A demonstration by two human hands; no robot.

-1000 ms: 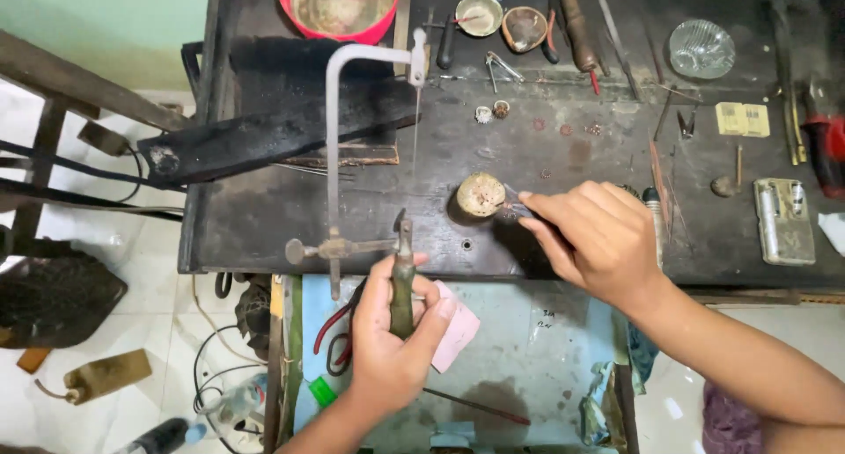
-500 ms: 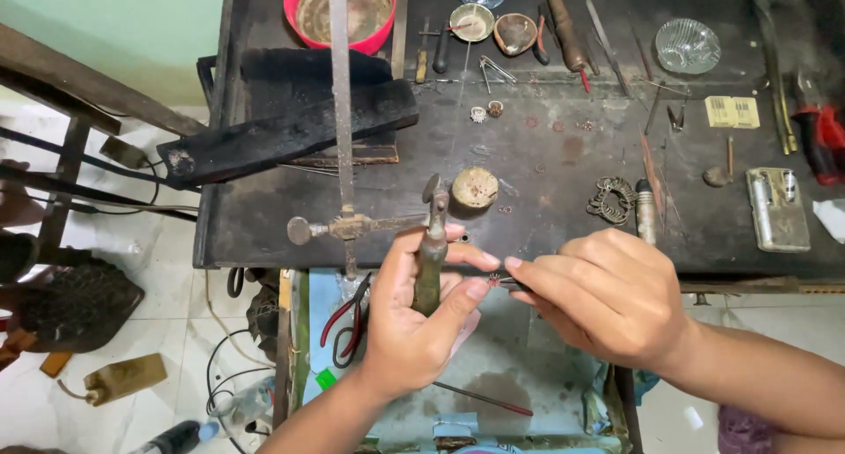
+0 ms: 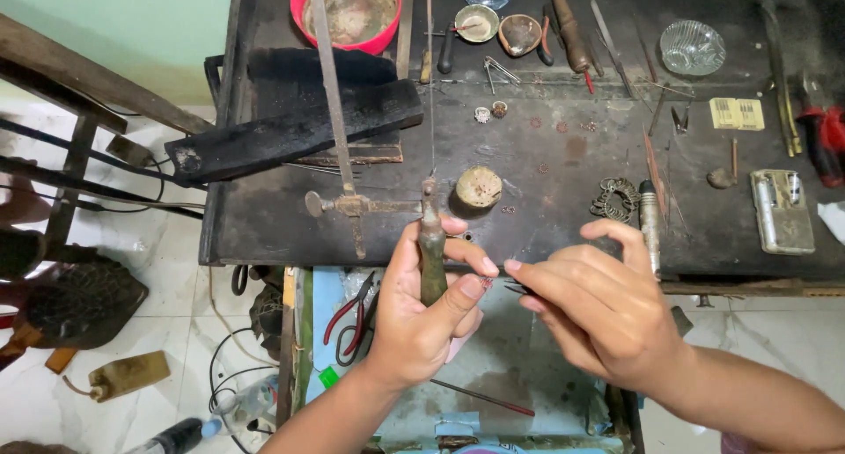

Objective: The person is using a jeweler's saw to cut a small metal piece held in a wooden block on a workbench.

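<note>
Gripping the dark wooden handle [image 3: 432,260] of a jeweller's saw [image 3: 352,111] upright in the left hand [image 3: 422,318], fingers wrapped round it and thumb pressed along its side, metal frame rising away over the bench. Pinching a small dark piece [image 3: 515,287], too small to identify, between thumb and forefinger of the right hand [image 3: 594,313], held just beside the left thumb tip above the open drawer [image 3: 493,366]. Lying in the drawer at left, red-handled pliers [image 3: 350,318]; farther down, a thin red rod [image 3: 484,399]. Resting on the dark workbench [image 3: 563,199] just beyond the saw handle, a round pale disc [image 3: 479,187]; to the right, an ornate metal filigree piece [image 3: 615,199] beside a pen-like tool [image 3: 650,221]. Projecting from the bench at left, a blackened wooden bench pin [image 3: 299,133]. Standing along the far edge, a red bowl [image 3: 345,14], two small dishes [image 3: 497,27] and a clear glass dish [image 3: 692,47].
</note>
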